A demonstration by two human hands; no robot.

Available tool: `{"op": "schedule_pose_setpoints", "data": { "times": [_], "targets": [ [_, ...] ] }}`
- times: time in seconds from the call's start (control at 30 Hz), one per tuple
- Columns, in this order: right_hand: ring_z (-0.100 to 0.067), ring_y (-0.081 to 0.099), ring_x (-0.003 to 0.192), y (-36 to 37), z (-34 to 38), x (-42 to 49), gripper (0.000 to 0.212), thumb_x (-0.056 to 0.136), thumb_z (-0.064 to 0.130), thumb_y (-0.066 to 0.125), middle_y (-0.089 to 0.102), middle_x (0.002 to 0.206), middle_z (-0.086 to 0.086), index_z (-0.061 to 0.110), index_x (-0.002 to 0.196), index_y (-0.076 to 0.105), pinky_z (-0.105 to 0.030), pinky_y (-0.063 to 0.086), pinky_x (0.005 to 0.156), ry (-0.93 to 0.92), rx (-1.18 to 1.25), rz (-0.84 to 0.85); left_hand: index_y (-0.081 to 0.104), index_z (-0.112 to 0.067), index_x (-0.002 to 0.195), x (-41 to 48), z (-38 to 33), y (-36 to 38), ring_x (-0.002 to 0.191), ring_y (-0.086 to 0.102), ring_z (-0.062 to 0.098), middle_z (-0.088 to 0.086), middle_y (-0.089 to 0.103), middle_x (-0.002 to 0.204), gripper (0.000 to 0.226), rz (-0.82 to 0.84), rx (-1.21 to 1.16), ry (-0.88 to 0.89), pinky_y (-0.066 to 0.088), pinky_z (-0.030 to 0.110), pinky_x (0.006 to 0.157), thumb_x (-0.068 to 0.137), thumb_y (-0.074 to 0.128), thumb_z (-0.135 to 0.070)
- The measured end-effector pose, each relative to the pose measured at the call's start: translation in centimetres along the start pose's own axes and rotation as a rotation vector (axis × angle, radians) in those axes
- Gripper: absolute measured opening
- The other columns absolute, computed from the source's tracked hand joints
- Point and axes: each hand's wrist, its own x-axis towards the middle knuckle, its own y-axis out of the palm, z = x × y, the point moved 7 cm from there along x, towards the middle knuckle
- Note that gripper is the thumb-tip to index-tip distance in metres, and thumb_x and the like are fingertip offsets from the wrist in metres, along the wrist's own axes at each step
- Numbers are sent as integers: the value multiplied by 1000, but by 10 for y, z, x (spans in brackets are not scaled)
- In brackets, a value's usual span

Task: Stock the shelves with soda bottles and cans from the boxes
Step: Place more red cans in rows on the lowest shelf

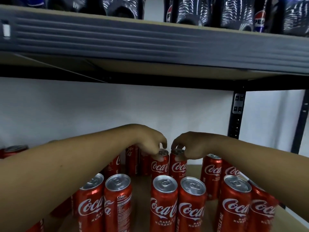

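Observation:
Several red Coca-Cola cans stand upright on the wooden shelf board [194,169]. My left hand [148,141] reaches over the front rows and grips the top rim of one can [159,166] in the back middle. My right hand [189,146] grips the top of the neighbouring can [178,168] just to its right. The two held cans stand side by side, nearly touching. A front row of cans [164,203] stands nearest to me, below my forearms.
An upper shelf [150,41] with a grey front edge hangs close above, carrying dark Pepsi bottles [259,14]. A black metal upright [237,114] stands at the right. A white wall closes the back. One can [15,149] sits at the far left.

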Motion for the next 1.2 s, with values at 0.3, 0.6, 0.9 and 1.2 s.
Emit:
{"op": "schedule_pose_setpoints", "data": {
  "times": [0.3,0.6,0.9,1.2],
  "targets": [
    [-6,73,82,4,1,3,46,89,28,69,73,107,6,26,134,58,-32,59,84,27,-42,65,50,-11,143,5,-4,8,86,72,15,10,62,135,46,-6,-206,36,62,25,76,99,64,-9],
    [-5,75,78,5,-2,4,44,92,33,70,73,102,8,20,133,61,-25,57,79,68,37,63,55,-10,139,4,-5,9,78,75,13,7,64,131,41,-40,-137,21,62,26,76,100,65,-17],
    [-9,74,93,4,2,0,53,93,39,68,71,120,0,14,139,57,-29,57,87,98,-26,71,45,-19,150,1,-6,10,92,70,17,4,52,145,51,-8,-62,-13,62,32,84,101,61,-23],
    [-13,50,134,-28,14,-63,68,97,63,51,49,152,5,24,152,43,-32,42,110,27,-45,-137,36,-32,155,-55,-20,-9,136,48,19,-4,46,155,55,-122,80,48,42,33,105,104,54,-41]
  ]
}}
